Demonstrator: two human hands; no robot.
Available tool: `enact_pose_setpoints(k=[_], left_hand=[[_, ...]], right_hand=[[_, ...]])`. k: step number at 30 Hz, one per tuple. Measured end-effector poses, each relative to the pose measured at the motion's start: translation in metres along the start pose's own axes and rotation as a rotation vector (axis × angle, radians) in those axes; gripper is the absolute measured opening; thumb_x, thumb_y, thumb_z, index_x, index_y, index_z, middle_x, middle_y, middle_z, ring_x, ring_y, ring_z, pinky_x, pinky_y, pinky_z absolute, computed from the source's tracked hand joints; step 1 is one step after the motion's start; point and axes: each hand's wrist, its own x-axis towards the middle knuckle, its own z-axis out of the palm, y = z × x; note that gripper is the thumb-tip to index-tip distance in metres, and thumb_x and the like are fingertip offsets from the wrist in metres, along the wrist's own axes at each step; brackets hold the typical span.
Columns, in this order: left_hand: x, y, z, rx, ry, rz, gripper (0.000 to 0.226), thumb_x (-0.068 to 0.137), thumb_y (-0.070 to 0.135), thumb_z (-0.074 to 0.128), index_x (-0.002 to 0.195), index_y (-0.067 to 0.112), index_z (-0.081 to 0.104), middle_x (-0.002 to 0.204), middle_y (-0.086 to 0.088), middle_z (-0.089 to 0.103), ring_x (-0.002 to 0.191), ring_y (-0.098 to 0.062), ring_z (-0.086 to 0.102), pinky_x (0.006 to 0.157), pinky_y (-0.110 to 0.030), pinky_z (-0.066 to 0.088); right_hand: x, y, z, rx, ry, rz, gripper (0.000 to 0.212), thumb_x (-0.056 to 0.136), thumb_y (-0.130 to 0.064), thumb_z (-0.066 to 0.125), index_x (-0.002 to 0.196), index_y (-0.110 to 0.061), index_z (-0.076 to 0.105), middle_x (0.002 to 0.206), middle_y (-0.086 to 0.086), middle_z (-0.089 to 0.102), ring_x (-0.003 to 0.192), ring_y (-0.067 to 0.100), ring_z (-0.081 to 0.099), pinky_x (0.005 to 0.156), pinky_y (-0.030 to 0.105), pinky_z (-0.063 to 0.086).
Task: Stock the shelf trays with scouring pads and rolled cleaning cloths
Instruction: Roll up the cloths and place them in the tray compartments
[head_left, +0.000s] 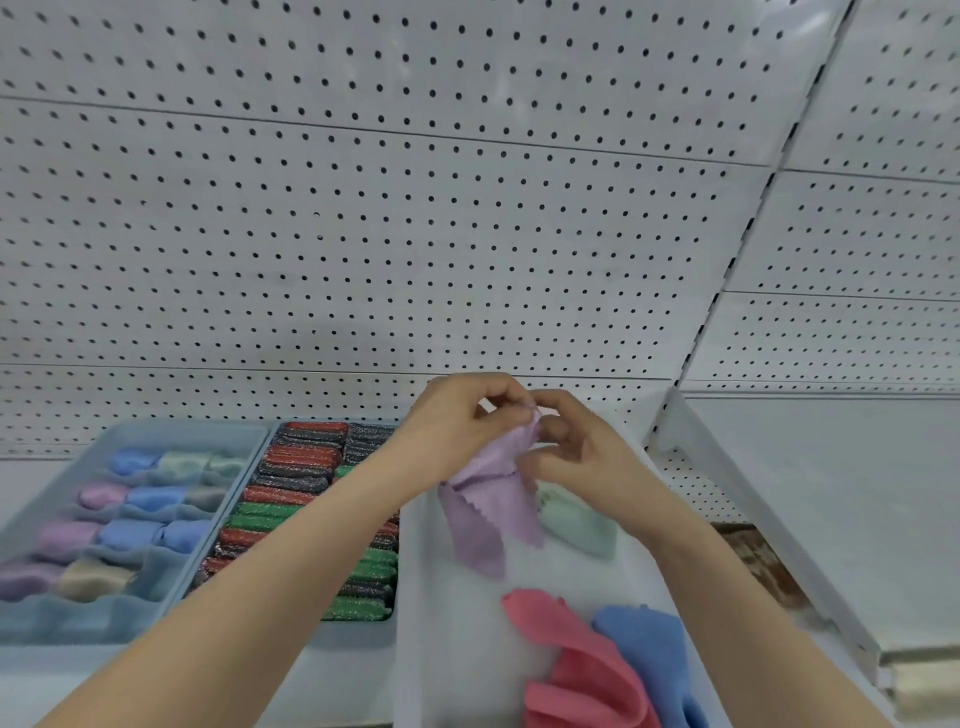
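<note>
1. Lilac cloth (493, 509): hangs unrolled over white tray (457, 649), top edge pinched by fingers of left hand (457, 421) and right hand (582, 452).
2. Step, as judged: begin rolling.
3. Next: roll tightly, keep edges aligned, seat in divided blue tray (62, 623).

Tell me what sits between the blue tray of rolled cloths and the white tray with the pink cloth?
A tray packed with sparkly red, green and dark scouring pads sits between them, as the head view shows.
</note>
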Motion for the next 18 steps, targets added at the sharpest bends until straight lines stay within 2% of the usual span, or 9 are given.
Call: enact_pose_setpoints(k=[2, 4, 6, 8, 9, 11, 13, 14, 18], left_hand=[[0.002, 0.008, -0.005, -0.015, -0.001, 0.052, 0.009, 0.087, 0.023, 0.069, 0.086, 0.032, 0.067, 0.077, 0.014, 0.065, 0.052, -0.001, 0.047, 0.058, -0.016, 0.039], [0.004, 0.013, -0.012, 0.002, -0.043, 0.055, 0.019, 0.083, 0.025, 0.073, 0.096, 0.03, 0.061, 0.086, 0.009, 0.063, 0.05, -0.004, 0.048, 0.052, -0.016, 0.039], [0.006, 0.012, -0.018, 0.153, -0.089, 0.021, 0.024, 0.078, 0.024, 0.074, 0.094, 0.032, 0.058, 0.089, 0.011, 0.064, 0.052, -0.004, 0.051, 0.055, -0.018, 0.041], [0.009, 0.01, -0.023, 0.327, -0.063, -0.012, 0.016, 0.077, 0.022, 0.071, 0.08, 0.031, 0.059, 0.082, 0.011, 0.064, 0.057, -0.006, 0.055, 0.062, -0.022, 0.043], [0.01, 0.009, -0.025, 0.335, -0.033, -0.037, 0.012, 0.079, 0.021, 0.069, 0.077, 0.029, 0.06, 0.079, 0.01, 0.065, 0.058, -0.007, 0.056, 0.063, -0.024, 0.045], [0.011, 0.01, -0.03, 0.149, 0.008, -0.125, 0.005, 0.086, 0.015, 0.063, 0.085, 0.02, 0.063, 0.082, 0.003, 0.067, 0.061, -0.009, 0.064, 0.061, -0.025, 0.054], [0.011, 0.017, -0.035, -0.052, 0.07, -0.196, 0.008, 0.09, 0.009, 0.057, 0.093, 0.012, 0.063, 0.085, -0.005, 0.069, 0.064, -0.014, 0.07, 0.065, -0.027, 0.059], [0.012, 0.019, -0.038, -0.061, 0.116, -0.191, 0.009, 0.089, 0.008, 0.056, 0.092, 0.013, 0.063, 0.084, -0.006, 0.07, 0.064, -0.015, 0.07, 0.068, -0.03, 0.06], [0.013, 0.027, -0.045, 0.159, 0.227, -0.14, 0.013, 0.087, 0.016, 0.056, 0.086, 0.026, 0.062, 0.073, 0.004, 0.072, 0.062, -0.013, 0.07, 0.07, -0.034, 0.059]], right_hand=[[0.006, -0.012, -0.004, 0.055, 0.121, -0.018, 0.022, 0.079, -0.018, 0.075, 0.095, -0.008, 0.064, 0.084, 0.022, 0.067, 0.074, 0.023, 0.06, 0.075, 0.042, 0.046], [0.012, -0.023, -0.011, 0.047, 0.226, -0.061, 0.019, 0.081, -0.016, 0.076, 0.078, -0.003, 0.061, 0.067, 0.013, 0.063, 0.062, 0.018, 0.054, 0.065, 0.033, 0.045], [0.014, -0.042, -0.021, 0.049, 0.297, -0.113, 0.014, 0.087, -0.008, 0.07, 0.076, -0.006, 0.061, 0.06, 0.003, 0.063, 0.053, 0.012, 0.054, 0.057, 0.024, 0.048], [0.014, -0.06, -0.032, 0.045, 0.34, -0.157, 0.012, 0.089, -0.007, 0.067, 0.079, -0.002, 0.063, 0.063, 0.013, 0.063, 0.053, 0.017, 0.056, 0.056, 0.026, 0.052], [0.014, -0.066, -0.037, 0.033, 0.35, -0.174, 0.013, 0.089, -0.008, 0.067, 0.081, 0.001, 0.063, 0.067, 0.023, 0.063, 0.055, 0.021, 0.057, 0.06, 0.031, 0.053], [0.015, -0.073, -0.046, 0.008, 0.358, -0.184, 0.015, 0.089, -0.011, 0.069, 0.083, 0.002, 0.065, 0.072, 0.03, 0.061, 0.059, 0.024, 0.056, 0.064, 0.038, 0.054], [0.014, -0.074, -0.051, -0.05, 0.373, -0.168, 0.015, 0.088, -0.015, 0.07, 0.083, -0.001, 0.067, 0.069, 0.022, 0.06, 0.06, 0.021, 0.052, 0.06, 0.036, 0.052], [0.013, -0.074, -0.051, -0.094, 0.383, -0.166, 0.014, 0.088, -0.016, 0.071, 0.081, -0.004, 0.068, 0.067, 0.017, 0.06, 0.058, 0.019, 0.05, 0.055, 0.032, 0.049], [0.006, -0.074, -0.044, -0.158, 0.433, -0.188, 0.012, 0.088, -0.014, 0.07, 0.077, -0.012, 0.069, 0.062, 0.001, 0.06, 0.045, 0.005, 0.043, 0.043, 0.02, 0.038]])
